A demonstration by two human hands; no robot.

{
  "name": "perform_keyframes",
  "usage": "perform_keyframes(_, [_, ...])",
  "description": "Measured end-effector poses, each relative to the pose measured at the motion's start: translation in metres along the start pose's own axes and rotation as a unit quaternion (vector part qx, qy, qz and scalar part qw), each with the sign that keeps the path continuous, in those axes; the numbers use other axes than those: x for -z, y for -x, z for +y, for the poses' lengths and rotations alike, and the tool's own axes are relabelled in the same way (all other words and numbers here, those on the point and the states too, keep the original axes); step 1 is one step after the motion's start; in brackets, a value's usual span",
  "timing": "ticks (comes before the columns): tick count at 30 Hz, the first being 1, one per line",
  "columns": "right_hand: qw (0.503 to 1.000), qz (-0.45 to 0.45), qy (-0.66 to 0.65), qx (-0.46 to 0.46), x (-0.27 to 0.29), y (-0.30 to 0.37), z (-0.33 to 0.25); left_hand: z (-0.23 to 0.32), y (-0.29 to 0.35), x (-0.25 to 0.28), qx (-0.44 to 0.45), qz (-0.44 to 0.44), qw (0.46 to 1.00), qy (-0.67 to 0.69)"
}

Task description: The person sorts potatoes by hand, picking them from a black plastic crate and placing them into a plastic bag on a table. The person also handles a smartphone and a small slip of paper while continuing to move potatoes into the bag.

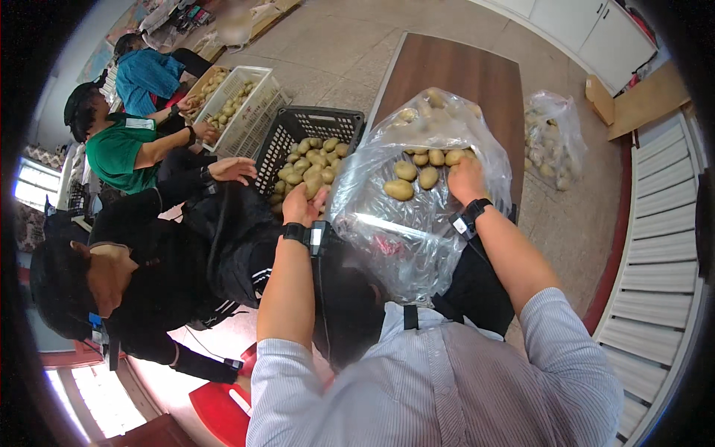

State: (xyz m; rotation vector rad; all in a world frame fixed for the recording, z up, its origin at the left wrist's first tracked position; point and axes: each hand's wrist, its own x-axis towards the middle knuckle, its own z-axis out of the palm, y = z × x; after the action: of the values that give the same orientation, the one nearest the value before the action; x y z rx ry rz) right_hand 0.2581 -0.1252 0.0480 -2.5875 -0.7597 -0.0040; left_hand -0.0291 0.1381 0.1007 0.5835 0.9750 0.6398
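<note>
A large clear plastic bag [406,249] lies spread open in front of me on a brown table, with several potatoes [399,189] loose at its mouth and more deeper inside. My right hand [467,181] reaches into the bag, its fingers curled over a potato at the right end of the row; they partly hide it. To the left, my left hand [299,205] is at the near right side of a black crate [352,119] full of potatoes. Its thumb and fingers close around a potato [313,183]. Both wrists wear dark bands with small devices.
A person in black [164,261] sits close on my left, one hand [232,170] beside the crate. Beyond are a white crate [257,82] of potatoes and two more people. Another bag of potatoes [551,141] stands on the floor right of the table [477,71], near a white radiator [655,246].
</note>
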Motion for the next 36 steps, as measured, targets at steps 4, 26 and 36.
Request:
perform_keyframes(4, [0.996, -0.046, 0.018, -0.076, 0.006, 0.002, 0.029, -0.013, 0.004, -0.025, 0.024, 0.052, 0.998, -0.040])
perform_keyframes(26, [0.991, -0.117, -0.071, -0.012, 0.007, 0.044, 0.012, -0.052, -0.028, -0.030, -0.002, 0.006, 0.999, -0.038])
perform_keyframes(36, [0.738, -0.426, -0.503, -0.145, 0.018, 0.072, -0.096, -0.011, 0.039, -0.030, 0.000, -0.125, 0.954, -0.273])
